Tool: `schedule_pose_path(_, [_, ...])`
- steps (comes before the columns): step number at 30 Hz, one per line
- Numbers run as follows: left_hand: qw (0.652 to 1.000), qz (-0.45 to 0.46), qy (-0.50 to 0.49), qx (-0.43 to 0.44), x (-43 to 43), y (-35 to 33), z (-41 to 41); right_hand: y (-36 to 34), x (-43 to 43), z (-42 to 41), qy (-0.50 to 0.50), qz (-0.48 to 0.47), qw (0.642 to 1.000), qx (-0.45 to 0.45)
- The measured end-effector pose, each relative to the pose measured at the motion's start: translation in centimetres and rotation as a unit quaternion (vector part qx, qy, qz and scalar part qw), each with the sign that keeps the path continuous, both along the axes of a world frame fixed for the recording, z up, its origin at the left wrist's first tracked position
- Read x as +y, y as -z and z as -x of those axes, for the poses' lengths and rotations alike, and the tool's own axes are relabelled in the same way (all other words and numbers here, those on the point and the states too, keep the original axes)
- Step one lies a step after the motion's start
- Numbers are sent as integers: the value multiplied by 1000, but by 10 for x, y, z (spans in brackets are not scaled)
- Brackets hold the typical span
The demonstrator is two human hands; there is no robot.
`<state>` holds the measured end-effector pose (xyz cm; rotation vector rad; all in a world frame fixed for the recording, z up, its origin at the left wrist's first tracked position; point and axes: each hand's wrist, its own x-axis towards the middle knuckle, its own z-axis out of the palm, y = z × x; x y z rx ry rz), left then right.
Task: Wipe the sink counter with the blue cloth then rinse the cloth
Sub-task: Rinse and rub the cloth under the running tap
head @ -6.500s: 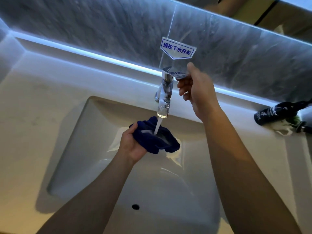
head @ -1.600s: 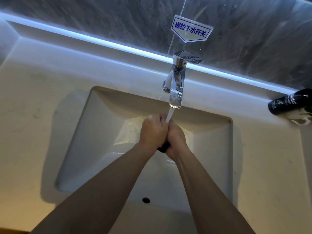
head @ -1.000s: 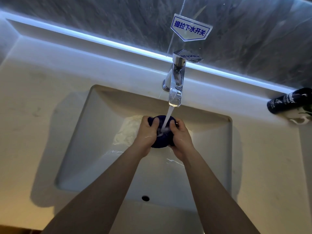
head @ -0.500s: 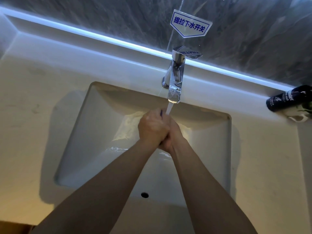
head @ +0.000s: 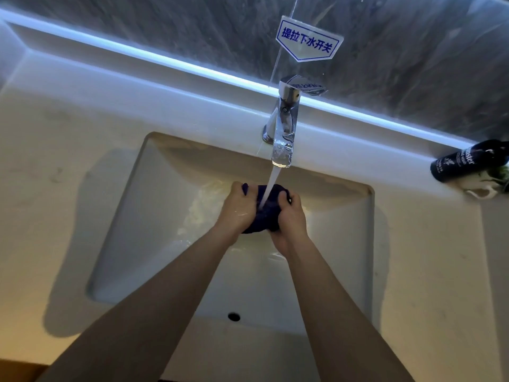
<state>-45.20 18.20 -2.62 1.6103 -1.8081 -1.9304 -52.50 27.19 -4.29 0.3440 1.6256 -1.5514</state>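
Note:
The blue cloth (head: 265,213) is bunched into a dark wad over the white sink basin (head: 154,244). My left hand (head: 238,209) grips its left side and my right hand (head: 290,219) grips its right side. A stream of water falls from the chrome faucet (head: 283,128) straight onto the cloth between my thumbs. The lower part of the cloth is hidden by my palms. The pale sink counter (head: 55,194) surrounds the basin.
A black bottle (head: 465,162) lies on its side at the counter's far right, beside a small white and green item (head: 487,186). A labelled sign (head: 308,41) hangs on the mirror above the faucet. An overflow hole (head: 234,316) sits in the basin's near wall.
My hands were pressed together around the cloth half a second ago; now they have parted, and the cloth shows under the running water.

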Motion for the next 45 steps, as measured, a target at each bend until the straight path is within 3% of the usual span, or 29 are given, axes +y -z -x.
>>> schedule_pose_path(4, [992,69,43,94,26,-12,-3,-3,-7,8,44,23,992,-114])
schedule_pose_path(8, [959,226,55,161,35,-20,1,-14,-18,6,20,92,979,-179])
schedule_pose_path(11, [953,274,32,122,23,-19,11,-16,-25,1,-4,100,978,-182])
schedule_pose_path(16, [921,362,137,-38,-5,-1,24,-25,-33,-4,2,12,984,-177])
schedule_pose_path(19, [933,292,178,-114,-20,16,25,-24,-31,-10,-2,-19,997,-71])
schedule_pose_path(23, [980,136,90,-112,-20,20,20,-16,-21,-11,-95,-61,985,132])
schedule_pose_path(28, [996,-60,-57,20,-20,21,-2,-7,-2,-2,-21,14,999,41])
schedule_pose_path(30, [995,-58,-52,64,-10,11,-7,-6,0,0,24,21,1000,-4])
schedule_pose_path(33, [991,-1,-14,136,14,-6,-10,-8,-6,1,57,31,994,-88])
schedule_pose_path(36, [970,159,25,180,33,-16,-8,-23,-12,5,19,60,983,-175])
schedule_pose_path(38, [940,272,31,202,36,-21,-3,-30,-16,7,-15,75,980,-186])
schedule_pose_path(40, [926,334,27,176,32,-22,5,-33,-21,6,-35,68,981,-177])
schedule_pose_path(45, [934,344,59,75,9,-10,16,-39,-31,2,-58,0,985,-161])
